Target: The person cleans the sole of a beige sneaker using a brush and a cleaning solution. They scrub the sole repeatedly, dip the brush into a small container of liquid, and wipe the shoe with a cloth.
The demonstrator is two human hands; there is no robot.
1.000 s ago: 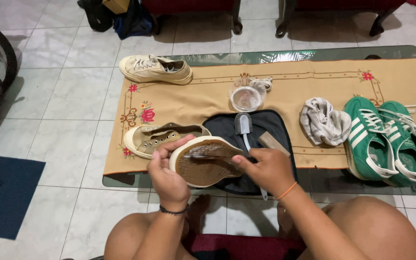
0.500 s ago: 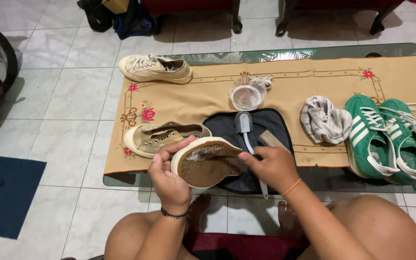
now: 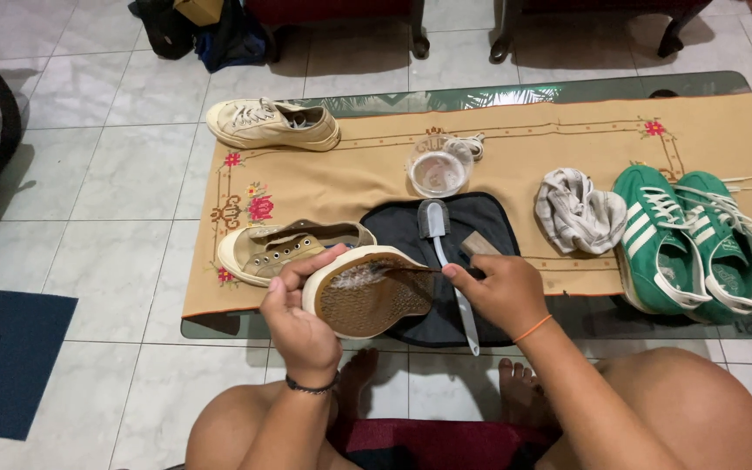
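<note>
Barely shifted since before, our left hand (image 3: 302,324) grips the upturned shoe (image 3: 367,294) while our right hand (image 3: 502,292) clasps a brush (image 3: 480,248) at its sole.

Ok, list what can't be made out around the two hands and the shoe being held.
Head view only:
- Upper of the held shoe: turned away, only the sole shows.
- What the right hand grips: its fingers cover it; only a brown block shows above.
- White brush: part of its handle is hidden behind the right hand.
- Left hand palm: faces away from the camera.
- Bowl contents: too small to tell.
</note>
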